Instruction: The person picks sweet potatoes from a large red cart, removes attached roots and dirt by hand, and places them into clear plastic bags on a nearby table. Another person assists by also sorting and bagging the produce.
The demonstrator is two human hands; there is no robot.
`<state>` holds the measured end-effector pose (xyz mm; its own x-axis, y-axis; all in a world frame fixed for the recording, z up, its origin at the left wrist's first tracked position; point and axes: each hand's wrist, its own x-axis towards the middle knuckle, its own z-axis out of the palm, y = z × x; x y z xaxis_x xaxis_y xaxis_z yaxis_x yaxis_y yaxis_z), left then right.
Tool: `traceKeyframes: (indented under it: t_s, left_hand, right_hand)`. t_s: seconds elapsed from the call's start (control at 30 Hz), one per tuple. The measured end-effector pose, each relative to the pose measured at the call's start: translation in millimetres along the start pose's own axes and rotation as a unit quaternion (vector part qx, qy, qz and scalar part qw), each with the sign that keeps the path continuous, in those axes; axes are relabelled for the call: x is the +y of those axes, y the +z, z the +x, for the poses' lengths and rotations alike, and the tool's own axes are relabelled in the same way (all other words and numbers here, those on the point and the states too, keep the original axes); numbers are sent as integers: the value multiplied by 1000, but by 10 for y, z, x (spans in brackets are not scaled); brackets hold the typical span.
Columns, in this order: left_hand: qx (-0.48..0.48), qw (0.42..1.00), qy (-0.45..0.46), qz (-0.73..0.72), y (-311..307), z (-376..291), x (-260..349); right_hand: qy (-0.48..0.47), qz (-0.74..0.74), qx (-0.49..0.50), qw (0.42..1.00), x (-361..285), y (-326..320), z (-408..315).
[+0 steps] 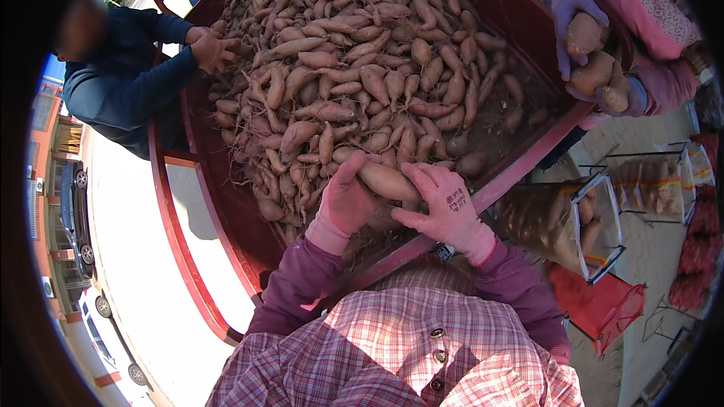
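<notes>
A long sweet potato (pixel 389 182) lies between my two gloved hands above the near edge of the load. My left hand (pixel 352 198), in a pink glove, has its thumb and palm against the left end. At the right end, the fingers of my right hand (pixel 440 203), in a matching glove with dark print on its back, touch the root. Beyond them a large heap of sweet potatoes (pixel 339 79), many with thin hairy roots, fills much of a red metal truck bed (pixel 503 8).
A person in dark blue (pixel 130 68) reaches into the heap from the left. Another person's gloved hands (pixel 574 22) hold several large sweet potatoes at the right. Framed clear bags (pixel 543 226) with sweet potatoes and a red bag (pixel 594 299) stand beside the bed's pink-red rim (pixel 531 167).
</notes>
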<state>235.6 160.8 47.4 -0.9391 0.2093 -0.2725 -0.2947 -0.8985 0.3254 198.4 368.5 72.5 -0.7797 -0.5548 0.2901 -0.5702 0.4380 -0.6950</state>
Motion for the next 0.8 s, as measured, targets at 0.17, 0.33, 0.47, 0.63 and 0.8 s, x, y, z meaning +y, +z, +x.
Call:
traceKeyframes:
  t_s: [0.17, 0.33, 0.47, 0.63, 0.8]
  left_hand:
    - [74, 960, 64, 263, 231, -15, 55]
    - [150, 865, 150, 455, 390, 22, 61]
    - [178, 785, 157, 572, 410, 72, 98]
    - [169, 865, 105, 461, 190, 122, 125]
    - [161, 871, 116, 450, -89, 48, 13]
  right_hand:
    - [166, 374, -77, 909, -43, 280, -83]
    - [293, 670, -166, 662, -58, 118, -73]
    - [306, 711, -144, 617, -12, 131, -82]
    - [304, 729, -137, 598, 90, 200, -97]
    - [328, 657, -6, 679, -36, 332, -13]
